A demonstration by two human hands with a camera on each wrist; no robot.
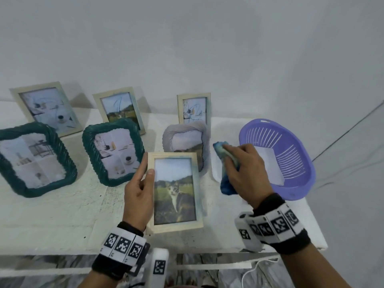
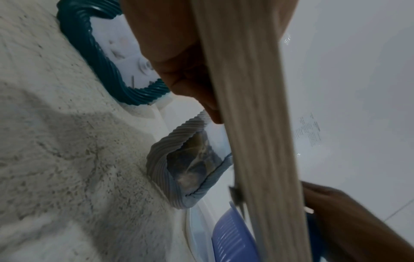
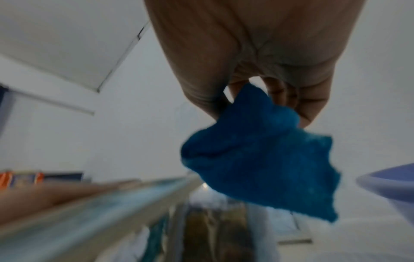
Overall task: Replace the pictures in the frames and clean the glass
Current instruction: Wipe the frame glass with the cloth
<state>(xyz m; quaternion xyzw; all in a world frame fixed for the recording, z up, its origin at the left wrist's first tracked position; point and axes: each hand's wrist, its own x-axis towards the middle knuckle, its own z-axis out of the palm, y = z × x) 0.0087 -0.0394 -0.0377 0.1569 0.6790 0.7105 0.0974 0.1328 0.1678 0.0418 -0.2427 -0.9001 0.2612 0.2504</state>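
Left hand (image 1: 138,196) grips the cat frame (image 1: 175,192) mid-picture, long axis upright; right hand (image 1: 244,169) clutches the cloth (image 1: 225,183) just right of it, nearer the glass.

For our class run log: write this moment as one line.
left hand: grips pale wooden cat-photo frame | right hand: holds blue cloth | glass: unwiped

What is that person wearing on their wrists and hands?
Both hands, left hand and right hand, are bare. Each wrist has a black cuff wrapped by a white band of square black-and-white coded markers, plus a small white marked block.
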